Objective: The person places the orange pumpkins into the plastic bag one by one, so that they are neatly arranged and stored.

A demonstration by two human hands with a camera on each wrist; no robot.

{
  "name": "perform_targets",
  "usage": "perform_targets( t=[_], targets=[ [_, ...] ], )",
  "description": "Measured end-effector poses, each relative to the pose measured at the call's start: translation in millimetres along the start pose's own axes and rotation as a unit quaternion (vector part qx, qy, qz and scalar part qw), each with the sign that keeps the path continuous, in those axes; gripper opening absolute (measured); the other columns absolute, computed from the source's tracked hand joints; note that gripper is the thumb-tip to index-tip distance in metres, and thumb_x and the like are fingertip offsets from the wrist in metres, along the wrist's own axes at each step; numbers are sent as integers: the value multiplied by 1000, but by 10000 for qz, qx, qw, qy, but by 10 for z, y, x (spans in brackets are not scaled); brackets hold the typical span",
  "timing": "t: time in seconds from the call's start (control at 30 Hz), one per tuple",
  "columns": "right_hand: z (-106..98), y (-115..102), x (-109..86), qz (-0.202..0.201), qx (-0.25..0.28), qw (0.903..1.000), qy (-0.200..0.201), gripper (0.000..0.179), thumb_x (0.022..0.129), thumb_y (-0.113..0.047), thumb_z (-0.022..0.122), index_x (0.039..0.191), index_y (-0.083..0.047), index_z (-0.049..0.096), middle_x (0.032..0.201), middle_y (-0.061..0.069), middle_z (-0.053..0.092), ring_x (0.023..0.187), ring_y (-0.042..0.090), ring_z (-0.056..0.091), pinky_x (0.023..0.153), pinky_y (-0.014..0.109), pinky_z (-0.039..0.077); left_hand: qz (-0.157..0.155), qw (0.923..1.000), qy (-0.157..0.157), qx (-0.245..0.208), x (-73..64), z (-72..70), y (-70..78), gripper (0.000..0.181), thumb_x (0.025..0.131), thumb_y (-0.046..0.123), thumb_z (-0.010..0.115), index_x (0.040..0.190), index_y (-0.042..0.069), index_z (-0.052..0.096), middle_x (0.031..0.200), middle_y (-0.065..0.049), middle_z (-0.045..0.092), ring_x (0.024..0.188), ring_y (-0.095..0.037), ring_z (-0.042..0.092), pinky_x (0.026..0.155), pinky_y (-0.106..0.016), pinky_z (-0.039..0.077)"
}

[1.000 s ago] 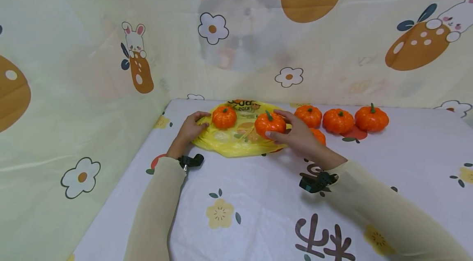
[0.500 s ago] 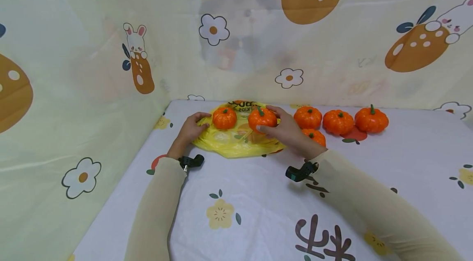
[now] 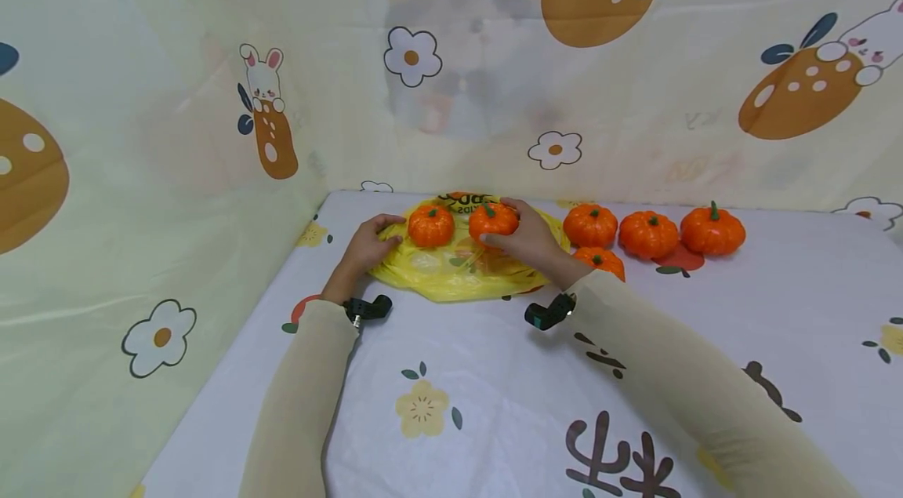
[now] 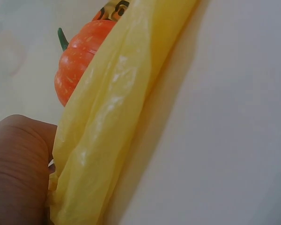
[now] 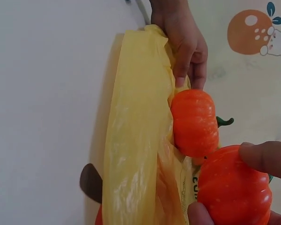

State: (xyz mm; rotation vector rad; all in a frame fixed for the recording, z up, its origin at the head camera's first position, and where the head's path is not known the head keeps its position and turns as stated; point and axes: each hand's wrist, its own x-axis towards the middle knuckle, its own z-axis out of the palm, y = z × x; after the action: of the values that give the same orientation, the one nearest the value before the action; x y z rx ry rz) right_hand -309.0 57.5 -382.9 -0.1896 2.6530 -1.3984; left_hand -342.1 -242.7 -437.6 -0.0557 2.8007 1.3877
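Observation:
A yellow plastic bag (image 3: 440,278) lies at the back left of the table, with dark print near its far edge. My left hand (image 3: 370,245) pinches the bag's left edge; in the left wrist view the fingertips are partly hidden. An orange toy pumpkin (image 3: 431,227) with a green stem rests on the bag, just right of that hand. Beside it, my right hand (image 3: 531,239) holds a second orange toy pumpkin (image 5: 232,187) between thumb and fingers, over the bag. In the right wrist view the two pumpkins are close together.
Several more orange pumpkins (image 3: 649,234) stand right of the bag, one of them (image 3: 601,260) nearer and partly behind the right arm. A patterned curtain (image 3: 451,114) hangs behind the table (image 3: 494,380) and along its left side.
My right hand has carried its pumpkin leftward, close to the pumpkin on the bag. The left hand stays at the bag's left edge.

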Motion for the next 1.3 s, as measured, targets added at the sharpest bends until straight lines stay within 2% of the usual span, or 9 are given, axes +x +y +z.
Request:
perform_targets(
  t=[0.2, 0.53, 1.03, 1.3],
  targets=[
    [106, -19, 132, 95, -49, 9999, -23, 83, 88, -27, 73, 155, -16, 26, 157, 13, 34, 140, 36, 39, 115, 50, 37, 97, 9999, 12, 58, 11, 2, -25, 33, 96, 15, 61, 129, 17, 61, 145, -7, 54, 136, -27, 45, 118, -44, 33],
    [179, -17, 233, 116, 19, 9999, -2, 83, 87, -30, 74, 154, -13, 28, 155, 14, 36, 139, 35, 40, 115, 50, 37, 409, 9992, -17, 28, -24, -13, 2, 34, 95, 13, 61, 129, 12, 60, 141, -10, 56, 136, -27, 46, 118, -44, 33],
    [302, -24, 331, 104, -49, 9998, 143, 83, 87, -29, 74, 154, -12, 28, 157, 13, 34, 141, 34, 37, 118, 47, 34, 242, 9997, -13, 15, -27, -38, 14, 34, 95, 14, 61, 129, 13, 60, 142, -8, 56, 134, -27, 47, 117, -43, 34],
    [340, -43, 371, 21, -290, 9994, 188, 83, 87, -29, 73, 154, -10, 28, 156, 17, 34, 141, 35, 36, 117, 48, 34, 105, 9999, -28, 1, -20, -31, 17, 34, 96, 16, 61, 130, 16, 60, 143, -6, 55, 133, -26, 47, 117, -43, 35]
  ],
)
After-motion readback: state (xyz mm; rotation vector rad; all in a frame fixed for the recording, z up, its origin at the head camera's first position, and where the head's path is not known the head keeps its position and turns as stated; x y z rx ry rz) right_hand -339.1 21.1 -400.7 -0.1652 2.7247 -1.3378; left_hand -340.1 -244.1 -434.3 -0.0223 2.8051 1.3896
